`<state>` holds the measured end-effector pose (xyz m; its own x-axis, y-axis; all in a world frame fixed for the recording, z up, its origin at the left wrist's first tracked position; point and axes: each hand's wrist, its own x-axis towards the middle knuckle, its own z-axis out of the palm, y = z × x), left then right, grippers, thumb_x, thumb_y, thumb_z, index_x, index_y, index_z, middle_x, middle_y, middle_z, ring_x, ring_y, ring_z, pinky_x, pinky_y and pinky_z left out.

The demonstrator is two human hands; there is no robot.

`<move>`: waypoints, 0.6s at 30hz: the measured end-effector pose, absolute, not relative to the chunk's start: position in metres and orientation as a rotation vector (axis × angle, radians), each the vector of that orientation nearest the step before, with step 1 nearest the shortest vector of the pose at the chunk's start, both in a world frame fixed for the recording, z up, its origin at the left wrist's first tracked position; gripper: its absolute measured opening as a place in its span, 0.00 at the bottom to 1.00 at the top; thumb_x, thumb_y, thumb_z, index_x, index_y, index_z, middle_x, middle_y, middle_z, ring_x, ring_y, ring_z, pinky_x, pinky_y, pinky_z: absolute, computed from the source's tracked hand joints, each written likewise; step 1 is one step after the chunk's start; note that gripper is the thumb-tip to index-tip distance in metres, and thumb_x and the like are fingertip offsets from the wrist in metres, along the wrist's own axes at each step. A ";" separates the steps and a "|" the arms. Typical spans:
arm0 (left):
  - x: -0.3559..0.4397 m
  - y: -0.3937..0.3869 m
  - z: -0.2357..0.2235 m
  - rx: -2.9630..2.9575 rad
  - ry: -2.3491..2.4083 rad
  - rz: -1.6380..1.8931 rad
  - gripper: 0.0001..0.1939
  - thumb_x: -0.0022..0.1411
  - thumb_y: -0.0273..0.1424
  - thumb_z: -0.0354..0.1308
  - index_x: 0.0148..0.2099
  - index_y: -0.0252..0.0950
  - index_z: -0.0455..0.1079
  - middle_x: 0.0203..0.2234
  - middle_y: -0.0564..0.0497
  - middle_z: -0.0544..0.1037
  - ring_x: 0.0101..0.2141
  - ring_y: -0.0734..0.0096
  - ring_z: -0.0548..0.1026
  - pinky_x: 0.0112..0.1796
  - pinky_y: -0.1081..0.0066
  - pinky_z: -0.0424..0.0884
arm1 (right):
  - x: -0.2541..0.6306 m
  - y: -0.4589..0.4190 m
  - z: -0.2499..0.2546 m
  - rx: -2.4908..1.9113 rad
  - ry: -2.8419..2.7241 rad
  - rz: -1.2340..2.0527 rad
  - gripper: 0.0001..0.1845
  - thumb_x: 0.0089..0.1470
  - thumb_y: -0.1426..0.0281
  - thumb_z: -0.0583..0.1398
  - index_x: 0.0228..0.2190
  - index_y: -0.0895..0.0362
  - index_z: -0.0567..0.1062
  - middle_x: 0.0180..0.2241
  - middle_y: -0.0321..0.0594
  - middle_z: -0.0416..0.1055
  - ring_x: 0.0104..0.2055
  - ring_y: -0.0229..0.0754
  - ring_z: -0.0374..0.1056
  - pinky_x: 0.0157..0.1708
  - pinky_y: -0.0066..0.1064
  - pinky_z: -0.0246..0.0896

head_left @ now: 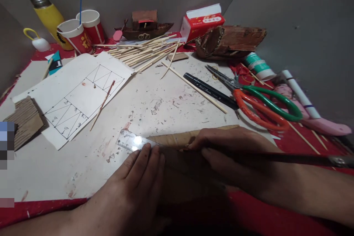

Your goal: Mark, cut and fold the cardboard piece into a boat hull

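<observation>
My left hand [135, 180] lies flat near the table's front edge. Its fingertips press on a clear plastic ruler [132, 142], whose left end sticks out past them. Under the ruler is a piece of brown cardboard [173, 139], its near part dark in shadow. Closed around a long dark pencil [298, 157], my right hand [235, 142] rests on the cardboard to the right of the ruler. The pencil's point is at the cardboard, and its metal-banded end reaches toward the right edge of view.
A paper with a drawn pattern [80, 96] lies left, beside corrugated cardboard [27, 121]. Wooden sticks [149, 53], two model boats [145, 25], cups [77, 38] and a yellow bottle [49, 16] stand behind. Scissors [260, 114] and a black marker [210, 90] lie right.
</observation>
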<state>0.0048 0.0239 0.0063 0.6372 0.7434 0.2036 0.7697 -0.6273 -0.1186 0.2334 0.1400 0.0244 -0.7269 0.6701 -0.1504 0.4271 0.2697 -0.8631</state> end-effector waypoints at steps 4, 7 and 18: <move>0.005 0.023 0.006 -2.681 -1.247 -0.208 0.33 0.67 0.46 0.48 0.59 0.20 0.66 0.55 0.34 0.74 0.55 0.50 0.73 0.51 0.62 0.72 | 0.241 0.139 0.034 -0.980 -2.344 1.347 0.12 0.62 0.65 0.55 0.31 0.51 0.77 0.25 0.40 0.75 0.25 0.44 0.70 0.22 0.33 0.63; 0.005 0.021 0.003 -2.698 -1.273 -0.216 0.34 0.65 0.47 0.51 0.60 0.20 0.65 0.57 0.33 0.72 0.57 0.49 0.70 0.53 0.62 0.70 | 0.248 0.137 0.040 -1.078 -2.266 1.219 0.08 0.60 0.66 0.59 0.35 0.48 0.80 0.30 0.40 0.79 0.31 0.47 0.74 0.29 0.35 0.69; 0.003 0.016 -0.003 -2.642 -1.248 -0.246 0.32 0.68 0.46 0.47 0.59 0.22 0.67 0.56 0.33 0.73 0.58 0.49 0.69 0.55 0.61 0.66 | 0.236 0.136 0.021 -1.085 -2.002 1.412 0.07 0.59 0.67 0.60 0.35 0.54 0.79 0.26 0.39 0.77 0.26 0.40 0.71 0.24 0.29 0.65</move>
<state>0.0035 0.0158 -0.0030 0.6277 0.7412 0.2380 0.7760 -0.6199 -0.1164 0.2364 0.1358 0.0207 -0.5844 0.8084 -0.0711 0.3382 0.1630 -0.9269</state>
